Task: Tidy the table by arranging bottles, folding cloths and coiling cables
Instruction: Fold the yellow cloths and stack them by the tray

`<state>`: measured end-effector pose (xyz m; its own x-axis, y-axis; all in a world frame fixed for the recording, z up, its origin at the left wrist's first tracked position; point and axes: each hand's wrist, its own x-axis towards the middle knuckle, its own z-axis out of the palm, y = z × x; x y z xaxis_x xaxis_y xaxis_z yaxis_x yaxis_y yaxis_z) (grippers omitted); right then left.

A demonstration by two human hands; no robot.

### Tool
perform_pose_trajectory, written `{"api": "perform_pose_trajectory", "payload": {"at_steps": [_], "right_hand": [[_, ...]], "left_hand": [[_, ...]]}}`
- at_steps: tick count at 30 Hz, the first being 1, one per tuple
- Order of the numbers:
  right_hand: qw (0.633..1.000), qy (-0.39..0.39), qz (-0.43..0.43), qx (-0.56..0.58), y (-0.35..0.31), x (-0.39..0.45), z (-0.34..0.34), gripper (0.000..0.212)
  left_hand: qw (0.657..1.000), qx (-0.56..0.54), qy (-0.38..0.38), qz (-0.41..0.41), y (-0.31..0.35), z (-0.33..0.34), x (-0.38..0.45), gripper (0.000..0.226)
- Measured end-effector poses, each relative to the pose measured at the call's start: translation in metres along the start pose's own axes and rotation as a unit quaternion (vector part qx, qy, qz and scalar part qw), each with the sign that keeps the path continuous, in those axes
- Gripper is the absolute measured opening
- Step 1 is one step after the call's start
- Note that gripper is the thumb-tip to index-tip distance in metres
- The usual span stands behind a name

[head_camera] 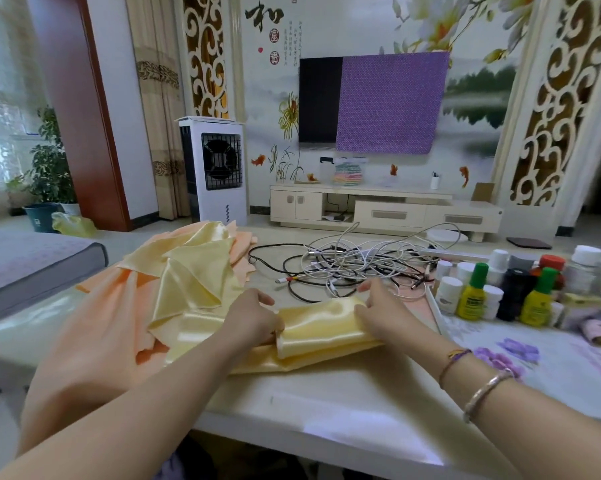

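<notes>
Yellow satin cloth lies folded into a narrow band on the white table, near its front edge, and both hands are on it. Left hand pinches the band's left end, fingers curled around the fold; right hand grips the right end the same way. Behind to the left sits a loose heap of cloths. Tangled cables sprawl mid-table, bottles cluster at right.

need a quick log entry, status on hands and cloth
Left hand and right hand both pinching yellow satin cloth, partly folded. Cable tangle just behind, untouched.
</notes>
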<state>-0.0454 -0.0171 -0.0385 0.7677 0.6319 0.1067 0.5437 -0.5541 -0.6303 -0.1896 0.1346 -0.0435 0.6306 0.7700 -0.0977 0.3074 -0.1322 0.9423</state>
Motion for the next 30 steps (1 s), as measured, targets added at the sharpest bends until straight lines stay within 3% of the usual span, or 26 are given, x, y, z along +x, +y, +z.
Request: {"api": "perform_pose_trajectory", "payload": {"at_steps": [7,10,13,16,19,25,30], "right_hand": [[0.984,0.052,-0.005,-0.168,0.033,-0.023,-0.036,0.034],[0.957,0.090,-0.067,-0.267,0.033,-0.028,-0.033,0.039],[0.963,0.058,-0.178,-0.196,0.014,-0.031,-0.016,0.040],[0.952,-0.034,-0.236,-0.194,-0.010,-0.035,0.010,0.057],[0.950,-0.085,-0.209,-0.216,-0.017,-0.037,0.026,0.050],[0.948,-0.121,-0.167,-0.242,-0.008,-0.036,0.036,0.056],[0.946,-0.109,-0.162,-0.260,-0.003,-0.034,0.043,0.059]], "left_hand": [[0.998,0.006,-0.032,0.050,0.008,0.043,0.004,0.034],[0.982,0.115,0.026,0.150,0.006,0.035,0.009,0.022],[0.936,0.270,0.074,0.213,-0.001,0.004,0.016,0.027],[0.902,0.393,0.072,0.163,-0.010,-0.029,0.023,0.031],[0.903,0.411,0.027,0.123,-0.015,-0.043,0.026,0.029],[0.905,0.405,0.032,0.124,-0.020,-0.042,0.029,0.018],[0.899,0.417,0.041,0.130,-0.023,-0.038,0.030,0.017]]}}
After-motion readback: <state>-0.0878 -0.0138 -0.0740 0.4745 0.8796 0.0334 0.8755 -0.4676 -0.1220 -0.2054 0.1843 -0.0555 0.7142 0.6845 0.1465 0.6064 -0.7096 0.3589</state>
